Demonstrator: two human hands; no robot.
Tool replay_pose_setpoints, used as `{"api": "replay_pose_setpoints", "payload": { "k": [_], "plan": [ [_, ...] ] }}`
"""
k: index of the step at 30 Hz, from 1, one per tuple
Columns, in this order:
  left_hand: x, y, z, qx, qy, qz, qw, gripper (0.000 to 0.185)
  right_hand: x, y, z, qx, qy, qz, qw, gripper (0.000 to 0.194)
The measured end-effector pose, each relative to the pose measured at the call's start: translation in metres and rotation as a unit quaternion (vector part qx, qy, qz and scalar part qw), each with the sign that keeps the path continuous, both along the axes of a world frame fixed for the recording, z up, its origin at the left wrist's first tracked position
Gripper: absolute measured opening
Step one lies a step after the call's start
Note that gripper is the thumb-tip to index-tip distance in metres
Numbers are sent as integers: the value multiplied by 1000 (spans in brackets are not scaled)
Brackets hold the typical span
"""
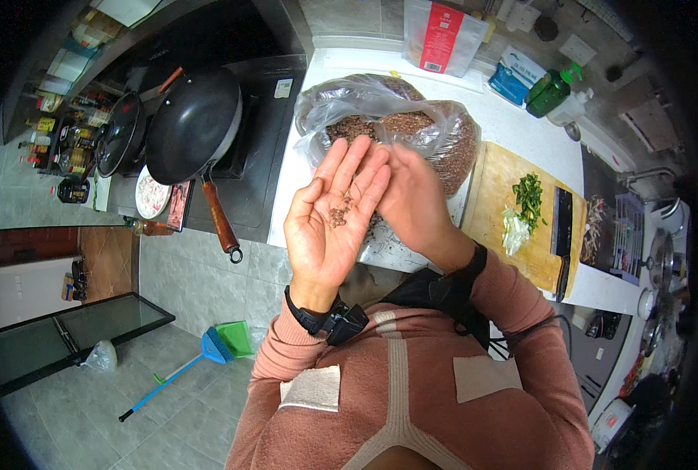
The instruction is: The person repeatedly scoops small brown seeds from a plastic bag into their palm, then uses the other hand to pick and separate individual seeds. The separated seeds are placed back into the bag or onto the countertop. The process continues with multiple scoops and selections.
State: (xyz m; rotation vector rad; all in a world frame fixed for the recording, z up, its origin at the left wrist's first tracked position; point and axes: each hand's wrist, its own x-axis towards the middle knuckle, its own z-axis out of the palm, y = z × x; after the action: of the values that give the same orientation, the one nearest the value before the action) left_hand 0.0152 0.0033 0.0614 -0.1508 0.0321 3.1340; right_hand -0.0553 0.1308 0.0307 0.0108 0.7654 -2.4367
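My left hand (319,241) is turned palm up and holds a small heap of reddish-brown grains (338,218). Beside it, my right hand (414,205) is blurred, its fingertips close against the left fingers; whether anything is in it cannot be seen. Just beyond both hands sits a clear plastic bag (469,132) with its mouth gaping. Reddish-brown grains (406,122) fill it, with a darker patch on the left side. My hands hide the bag's near part. Dark specks lie scattered on the white countertop (393,252) below the right hand.
On the right, a wooden cutting board (490,200) bears chopped greens (528,197), chopped white pieces (514,230) and a cleaver (561,226). A wok (193,126) stands on the stove at left, handle (218,214) jutting past the edge. Behind the bag stands a pouch (443,38).
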Motion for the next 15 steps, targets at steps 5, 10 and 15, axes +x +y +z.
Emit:
{"api": "replay_pose_setpoints", "payload": {
  "k": [5, 10, 15],
  "plan": [
    [-4, 5, -6, -8, 43, -32, 999, 57, 3, -16, -11, -155, -186, 97, 965, 61],
    [-7, 6, -9, -52, 42, -22, 998, 56, 8, -24, -24, -154, -156, 108, 970, 61],
    [-8, 10, -7, -73, 22, 0, 997, 64, 13, -37, -45, -220, -112, 87, 965, 49]
  ]
}}
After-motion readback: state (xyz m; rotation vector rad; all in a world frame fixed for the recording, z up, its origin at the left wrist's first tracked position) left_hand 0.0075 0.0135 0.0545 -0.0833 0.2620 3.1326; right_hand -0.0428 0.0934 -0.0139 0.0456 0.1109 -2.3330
